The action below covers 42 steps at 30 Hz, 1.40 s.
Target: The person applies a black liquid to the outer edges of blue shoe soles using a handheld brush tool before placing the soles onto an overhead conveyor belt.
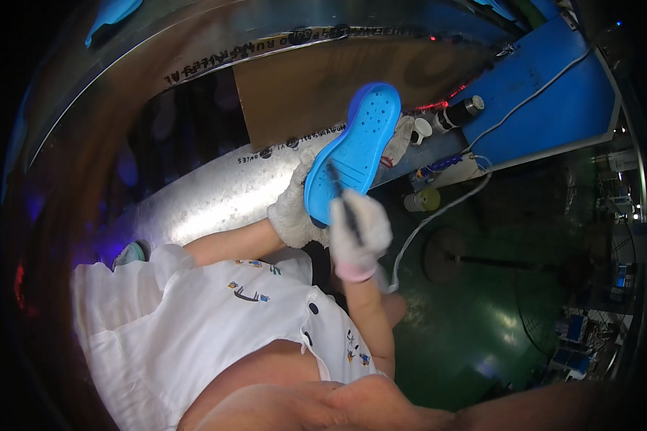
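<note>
Head view: left grip [293,208] held a blue sole [358,140] by the surface [219,197] edge, maybe steadying it while right grip [366,230] pinched a dark stick [350,215].

The bright blue shoe sole [359,136] is one long, curved piece, narrower at its far end and broader at its near end. Its broad face shows, dotted with small dark holes toward the far end and crossed by fine parallel ridges in the broader half; a raised violet-blue side wall edges the far left. It is held up at a slant, far end leaning right, with its near left edge in the gloved left hand [291,212]. A slim, dark, stick-like tool [350,218], blurred, slants from the gloved right hand [366,228], its tip over the ridged part; contact cannot be told.
</note>
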Available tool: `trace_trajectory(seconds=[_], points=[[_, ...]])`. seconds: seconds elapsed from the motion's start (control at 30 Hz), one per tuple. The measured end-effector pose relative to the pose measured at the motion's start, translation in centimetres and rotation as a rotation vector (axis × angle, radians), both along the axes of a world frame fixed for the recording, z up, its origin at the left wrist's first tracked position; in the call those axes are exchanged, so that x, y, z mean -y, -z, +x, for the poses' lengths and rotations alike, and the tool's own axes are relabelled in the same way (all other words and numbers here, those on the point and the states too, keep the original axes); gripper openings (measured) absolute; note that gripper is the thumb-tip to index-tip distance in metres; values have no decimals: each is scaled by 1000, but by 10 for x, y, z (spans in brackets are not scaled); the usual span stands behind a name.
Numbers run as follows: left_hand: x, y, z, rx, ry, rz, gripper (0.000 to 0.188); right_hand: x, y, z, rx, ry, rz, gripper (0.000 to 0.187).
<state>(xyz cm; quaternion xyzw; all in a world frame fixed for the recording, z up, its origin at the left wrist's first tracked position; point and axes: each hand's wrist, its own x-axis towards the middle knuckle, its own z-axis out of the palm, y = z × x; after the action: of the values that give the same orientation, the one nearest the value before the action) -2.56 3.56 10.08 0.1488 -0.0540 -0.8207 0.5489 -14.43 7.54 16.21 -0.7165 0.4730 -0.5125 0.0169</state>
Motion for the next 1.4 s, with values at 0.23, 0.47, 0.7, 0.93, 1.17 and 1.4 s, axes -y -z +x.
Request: trace_trajectory(seconds=[0.23,0.47,0.7,0.93,1.17,1.4], points=[[9,0,10,-31,66,-145,83,4,13,-1,383,131,230,22],[18,-28,27,43,222,-82,89,-3,9,0,702,68,424,21],[42,-46,53,257,454,-33,79,-6,-19,-22,92,-344,321,19],[76,-19,64,601,348,-422,58,-13,-36,-11,-215,-433,275,22],[86,-53,75,702,471,-596,67,-12,-40,-14,-351,-398,311,24],[106,-38,83,893,495,-896,75,-11,-40,-23,-266,-355,264,27]])
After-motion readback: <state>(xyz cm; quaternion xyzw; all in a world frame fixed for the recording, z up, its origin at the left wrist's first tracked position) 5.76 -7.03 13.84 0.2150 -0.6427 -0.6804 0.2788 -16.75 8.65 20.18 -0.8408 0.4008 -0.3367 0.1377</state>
